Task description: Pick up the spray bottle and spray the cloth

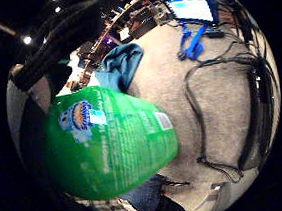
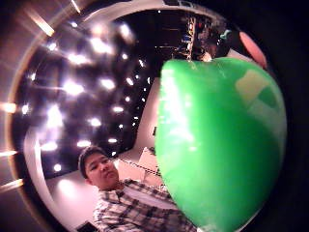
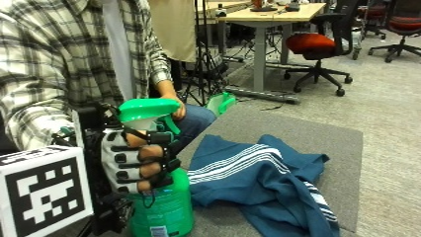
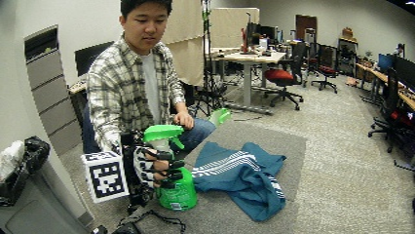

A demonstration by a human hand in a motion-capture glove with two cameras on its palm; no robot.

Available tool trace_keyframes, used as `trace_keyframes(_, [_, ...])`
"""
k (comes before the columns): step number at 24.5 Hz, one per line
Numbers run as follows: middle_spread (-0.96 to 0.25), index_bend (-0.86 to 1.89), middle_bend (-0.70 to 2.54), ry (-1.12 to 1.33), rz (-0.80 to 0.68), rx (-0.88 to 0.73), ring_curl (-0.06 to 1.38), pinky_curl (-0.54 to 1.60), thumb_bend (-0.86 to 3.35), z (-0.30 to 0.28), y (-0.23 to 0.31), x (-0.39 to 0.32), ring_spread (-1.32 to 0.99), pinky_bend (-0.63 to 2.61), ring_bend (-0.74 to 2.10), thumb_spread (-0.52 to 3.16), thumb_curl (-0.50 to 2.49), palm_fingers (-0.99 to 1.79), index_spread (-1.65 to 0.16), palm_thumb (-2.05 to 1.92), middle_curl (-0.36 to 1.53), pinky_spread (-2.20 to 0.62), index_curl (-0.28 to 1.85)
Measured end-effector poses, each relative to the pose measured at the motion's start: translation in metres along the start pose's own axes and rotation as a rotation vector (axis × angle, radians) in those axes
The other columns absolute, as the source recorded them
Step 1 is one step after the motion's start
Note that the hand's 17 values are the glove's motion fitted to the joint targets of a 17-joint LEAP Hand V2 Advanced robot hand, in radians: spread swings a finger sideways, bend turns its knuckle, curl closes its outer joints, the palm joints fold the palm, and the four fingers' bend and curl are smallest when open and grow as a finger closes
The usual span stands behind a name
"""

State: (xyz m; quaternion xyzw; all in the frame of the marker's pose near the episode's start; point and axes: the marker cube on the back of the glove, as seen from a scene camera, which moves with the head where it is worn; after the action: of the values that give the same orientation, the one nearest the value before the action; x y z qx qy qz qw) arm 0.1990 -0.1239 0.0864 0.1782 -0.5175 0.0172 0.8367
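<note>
Nearest in the outside view, the gloved right hand has its fingers curled round the neck of the green spray bottle, just under the green trigger head. The bottle stands upright at the near left of the grey table; its base seems to sit on or just above the surface, and I cannot tell which. Both palm views are largely filled by the bottle's green body, so it is close against the palm.

Just to the right of the bottle lies the dark blue cloth with white stripes, crumpled and spread toward the far right of the table. The nozzle points roughly that way. Farther back, the person's bare hand rests on their lap, and a second green object sits beyond the table's far edge.

The bottle looks gripped, so the pickup is under way or just done; aiming at the cloth and squeezing the trigger seem yet to come.
</note>
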Motion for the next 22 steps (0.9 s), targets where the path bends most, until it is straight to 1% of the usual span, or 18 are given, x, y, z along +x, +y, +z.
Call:
trace_keyframes(2, [-0.09,-0.01,0.50,-0.043,0.032,-0.051,0.35,0.25,0.15,0.013,-0.006,-0.005,-0.08,0.52,0.64,0.89,0.47,0.85,-0.32,0.97,0.41,0.10,0.15])
trace_keyframes(5, [-0.11,0.10,0.54,-0.065,0.082,-0.150,0.37,0.26,0.14,0.039,-0.017,-0.018,-0.11,0.52,0.63,0.77,0.51,0.95,-0.31,1.01,0.44,0.07,0.17])
trace_keyframes(7, [-0.12,0.17,0.53,-0.064,0.097,-0.178,0.37,0.26,0.12,0.044,-0.022,-0.021,-0.13,0.50,0.61,0.71,0.52,1.01,-0.29,1.02,0.44,0.05,0.20])
trace_keyframes(11, [-0.13,0.15,0.52,-0.057,0.097,-0.180,0.39,0.27,0.09,0.047,-0.024,-0.023,-0.15,0.47,0.59,0.62,0.56,1.02,-0.28,1.05,0.46,0.03,0.23])
trace_keyframes(14, [-0.13,0.14,0.52,-0.026,0.083,-0.144,0.40,0.27,0.08,0.050,-0.024,-0.027,-0.15,0.44,0.56,0.57,0.58,1.02,-0.28,1.06,0.46,0.01,0.25])
trace_keyframes(18, [-0.12,0.25,0.47,0.051,0.028,-0.101,0.39,0.27,-0.01,0.057,-0.023,-0.041,-0.15,0.43,0.53,0.63,0.57,1.19,-0.24,0.98,0.46,-0.01,0.31])
trace_keyframes(22, [-0.11,0.26,0.46,0.060,-0.026,-0.139,0.40,0.29,-0.01,0.064,-0.025,-0.062,-0.15,0.44,0.52,0.63,0.59,1.22,-0.22,1.00,0.46,-0.04,0.34])
